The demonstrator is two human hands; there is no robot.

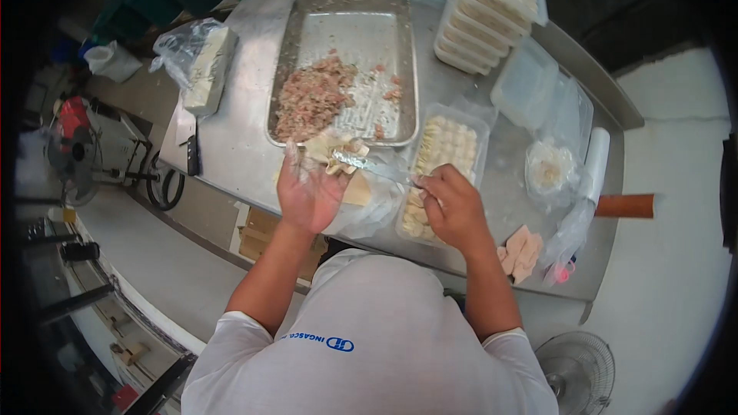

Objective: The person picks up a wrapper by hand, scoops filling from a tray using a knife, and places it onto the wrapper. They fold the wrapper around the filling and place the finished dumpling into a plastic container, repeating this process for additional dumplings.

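Note:
My left hand is cupped under a pale dumpling wrapper with a bit of filling, just in front of the metal tray. My right hand grips a thin metal utensil whose tip rests on that wrapper. Minced meat filling lies in the tray's near left part. Under my right hand stands a clear plastic container with rows of folded dumplings.
Stacked filled containers and an empty one stand at the far right. A bag of wrappers lies left, a knife near the edge. Loose wrappers, a plastic bag roll and a fan are at right.

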